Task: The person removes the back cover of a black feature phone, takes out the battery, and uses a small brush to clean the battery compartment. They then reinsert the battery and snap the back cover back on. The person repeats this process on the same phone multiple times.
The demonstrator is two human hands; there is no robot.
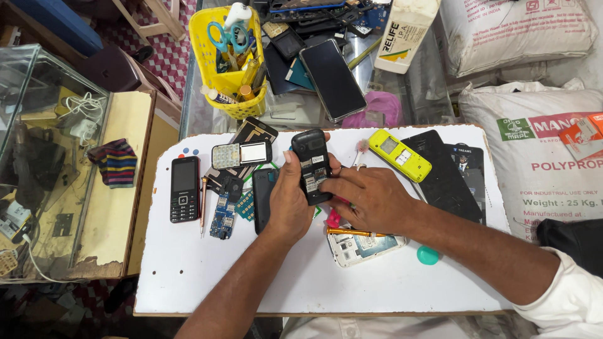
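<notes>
Both bare forearms reach in from the lower edge and meet near the middle. The left hand (287,201) is raised with its back to the camera, fingers curled in a closed grip and the thumb up along the side. The right hand (370,198) lies palm down, its fingers pointing left and pressed together at the tips. A white sleeve covers the right upper arm.
</notes>
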